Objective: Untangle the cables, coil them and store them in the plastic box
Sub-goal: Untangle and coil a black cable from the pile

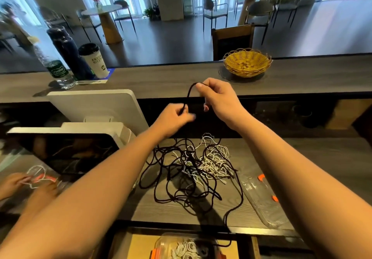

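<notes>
Grey wood-grain desk [302, 158] carries a tangle of black and white cables [193, 166]; the plastic box [189, 247] sits below its near edge. Above the tangle, left hand [173, 117] and right hand [217, 97] fingers pinch a raised black cable loop [190, 91].

both hands [175, 117] pinching black cable [189, 93], tangled pile [197, 164] below

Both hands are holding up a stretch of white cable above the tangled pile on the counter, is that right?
Not quite. The cable held up between the left hand and right hand is black, not white, as the head view shows. The rest holds: it is raised above the tangled pile on the counter.
</notes>
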`<state>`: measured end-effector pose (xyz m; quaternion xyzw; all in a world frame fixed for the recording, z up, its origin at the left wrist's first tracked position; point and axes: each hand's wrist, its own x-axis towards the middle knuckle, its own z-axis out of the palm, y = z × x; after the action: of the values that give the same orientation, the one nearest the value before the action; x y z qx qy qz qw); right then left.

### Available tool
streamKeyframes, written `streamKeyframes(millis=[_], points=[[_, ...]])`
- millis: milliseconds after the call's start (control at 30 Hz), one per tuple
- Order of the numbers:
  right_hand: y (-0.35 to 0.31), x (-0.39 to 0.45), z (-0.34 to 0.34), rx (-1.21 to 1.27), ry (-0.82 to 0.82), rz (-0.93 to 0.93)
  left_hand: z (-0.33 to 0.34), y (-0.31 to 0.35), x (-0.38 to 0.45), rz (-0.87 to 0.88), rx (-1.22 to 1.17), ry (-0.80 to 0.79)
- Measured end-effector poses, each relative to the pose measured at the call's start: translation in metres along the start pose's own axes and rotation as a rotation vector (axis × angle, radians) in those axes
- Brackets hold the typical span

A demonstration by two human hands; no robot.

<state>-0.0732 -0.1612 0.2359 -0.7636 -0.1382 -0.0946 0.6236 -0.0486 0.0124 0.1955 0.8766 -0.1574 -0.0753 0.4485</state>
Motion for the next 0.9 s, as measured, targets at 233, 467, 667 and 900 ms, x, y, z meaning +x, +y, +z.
streamKeyframes(millis=[233, 467, 667, 900], points=[[-0.025, -0.001, -0.023, 0.244, 0.194, 0.04, 0.042, -0.062, -0.023, -0.277, -0.15, -0.082], [0.001, -0.004, -0.034, 0.019, 0.292, 0.174, -0.008, -0.03, -0.003, -0.147, -0.551, 0.233], [0.061, -0.011, -0.038, -0.306, 0.162, 0.553, -0.036, 0.015, -0.028, -0.016, -0.305, 0.361], [0.032, -0.069, -0.019, -0.522, 0.215, 0.252, 0.0, 0.031, -0.103, -0.134, 0.071, 0.273]])
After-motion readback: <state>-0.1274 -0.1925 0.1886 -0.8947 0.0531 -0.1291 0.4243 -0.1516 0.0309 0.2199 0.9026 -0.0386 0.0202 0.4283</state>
